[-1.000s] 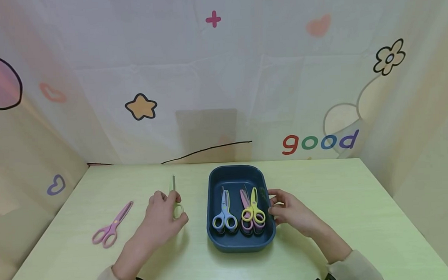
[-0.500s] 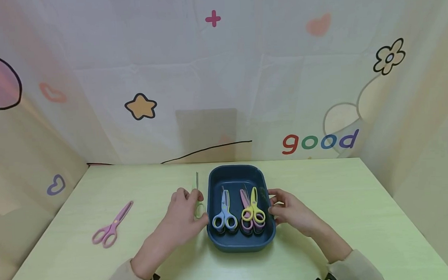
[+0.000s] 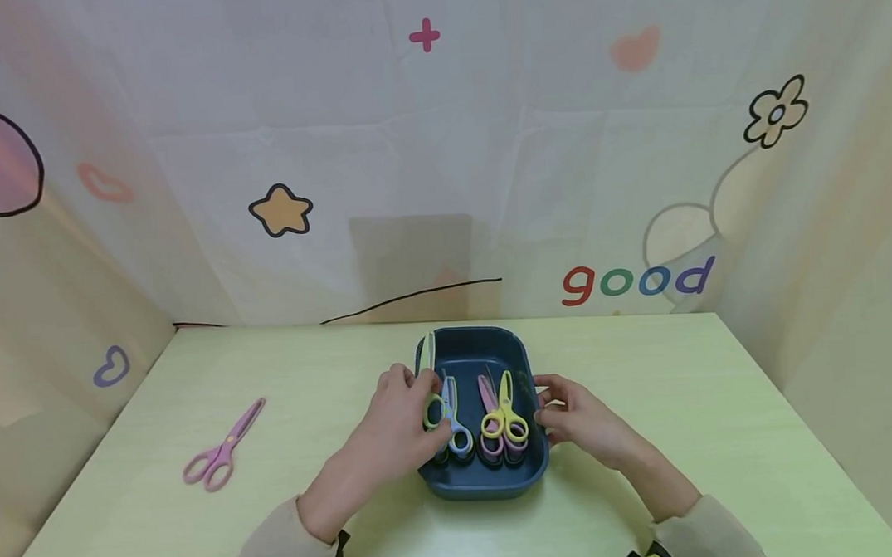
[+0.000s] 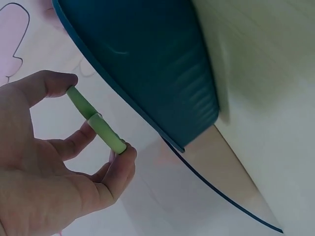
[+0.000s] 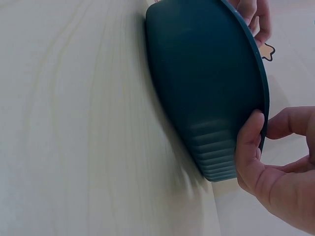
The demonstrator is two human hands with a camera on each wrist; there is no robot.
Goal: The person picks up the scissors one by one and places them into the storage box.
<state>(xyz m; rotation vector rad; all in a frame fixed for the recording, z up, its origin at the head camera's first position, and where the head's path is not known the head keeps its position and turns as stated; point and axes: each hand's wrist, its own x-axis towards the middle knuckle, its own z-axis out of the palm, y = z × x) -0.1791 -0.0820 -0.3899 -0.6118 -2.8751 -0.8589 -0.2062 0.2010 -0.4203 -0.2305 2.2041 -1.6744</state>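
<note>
My left hand [image 3: 396,426] pinches light green scissors [image 3: 428,354] by the handles between thumb and fingers, over the left part of a dark blue tray [image 3: 481,481]. In the left wrist view the green handles [image 4: 106,132] show edge-on, apart from the tray's wall. The right hand [image 3: 588,419] holds the tray's right rim between thumb and fingers, clearer in the right wrist view. Inside the tray, blue scissors [image 3: 450,405] lie at left, partly hidden by the left hand. Yellow scissors [image 3: 506,402] lie on pink scissors [image 3: 487,393] at right.
Another pair of pink-purple scissors [image 3: 225,448] lies on the pale wooden table [image 3: 329,350] to the left of the tray. A printed curtain [image 3: 403,147] hangs behind the table and along both sides.
My left hand has moved right with the green scissors, from the table beside the tray to over its left side. The right hand and the tray stay in place.
</note>
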